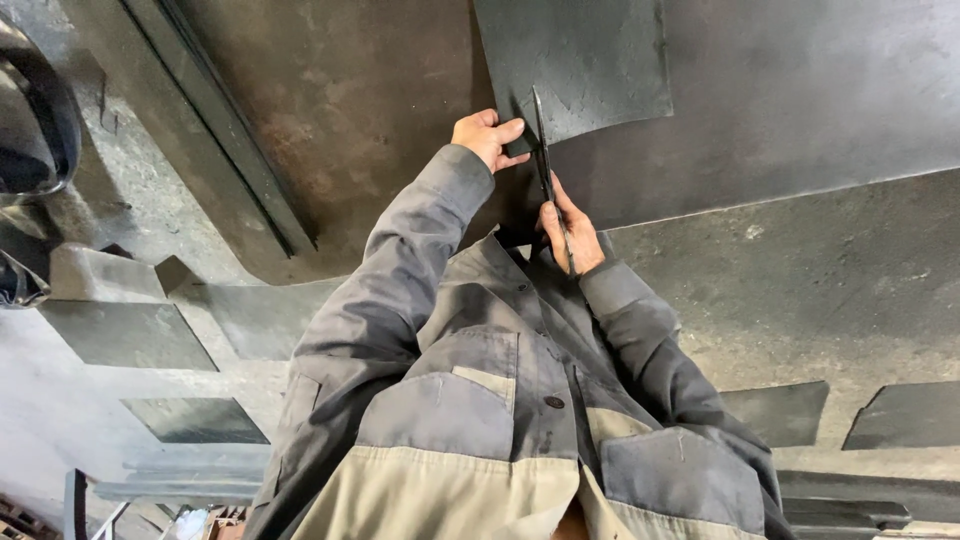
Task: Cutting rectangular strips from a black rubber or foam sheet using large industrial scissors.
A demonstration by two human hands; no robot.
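Note:
My left hand (487,135) pinches the lower left edge of a dark grey sheet (590,60) that lies on a large rusty metal plate (350,100). A pair of long dark shears (545,160) is gripped in my right hand (572,235), close to my chest. Their blades point away from me and meet the sheet's edge just right of my left fingers. Both arms are in grey jacket sleeves.
Several dark cut pieces lie on the pale floor: two at the left (125,335) (195,420) and two at the right (775,412) (905,415). A dark metal bar (230,150) runs diagonally across the plate. A black curved object (35,120) sits at the far left.

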